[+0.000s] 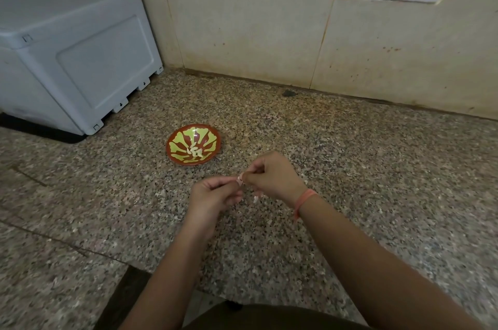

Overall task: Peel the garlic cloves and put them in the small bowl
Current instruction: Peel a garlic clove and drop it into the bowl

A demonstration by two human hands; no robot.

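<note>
Both hands are meeting just above the speckled granite bench (pixel 350 168), and between them they're pinching one garlic clove (pixel 240 179) with pinkish skin on it. The left hand (pixel 213 195) is gripping it from the left with its fingers (pixel 227 181) curled in tight, and the right hand (pixel 272 178) is nipping it from the other side, fingers bunched narrow around the tip. The right wrist is wearing an orange thread band (pixel 304 200). A small pale scrap (pixel 255 199) is showing just under the hands. The small bowl (pixel 208 138), red with yellow petals, is sitting on the bench just beyond the hands, and a few peeled cloves (pixel 194 151) are lying in its middle. A white plastic box (pixel 75 55) is standing back left against the wall.
</note>
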